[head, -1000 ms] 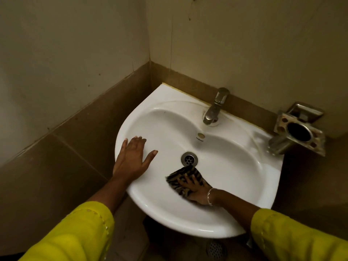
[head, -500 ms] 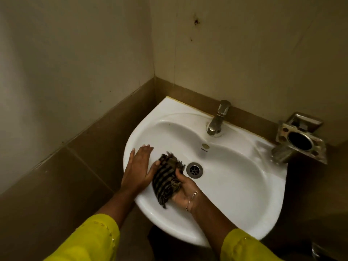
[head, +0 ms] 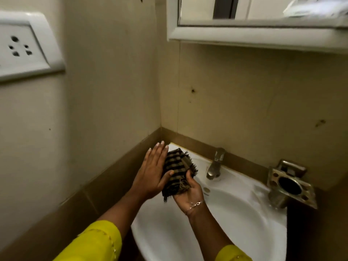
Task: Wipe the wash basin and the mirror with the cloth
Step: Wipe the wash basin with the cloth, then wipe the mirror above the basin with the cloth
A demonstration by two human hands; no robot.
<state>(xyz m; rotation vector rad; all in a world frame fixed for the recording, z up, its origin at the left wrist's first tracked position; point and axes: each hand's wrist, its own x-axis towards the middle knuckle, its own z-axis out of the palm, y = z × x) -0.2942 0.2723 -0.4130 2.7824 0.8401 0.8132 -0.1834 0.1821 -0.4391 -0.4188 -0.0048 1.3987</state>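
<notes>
Cloth (head: 177,172): a dark checked piece is being held above the wash basin's (head: 235,219) left rim, sandwiched between both hands.
Left hand (head: 152,170): fingers are being kept straight and together, laid flat against the cloth.
Right hand (head: 190,194): palm up beneath; fingers seemingly curled round the frayed edge, partly hidden.
Mirror (head: 263,10): its lower edge is being shown overhead.

We see a white wash basin (head: 235,223) fixed in the corner, with a metal tap (head: 214,166) on its back rim.

Dim, yellowish indoor light; soft glare on wash basin (head: 244,213) at lower right; motion blur upper right, wide-angle bending at edges.
</notes>
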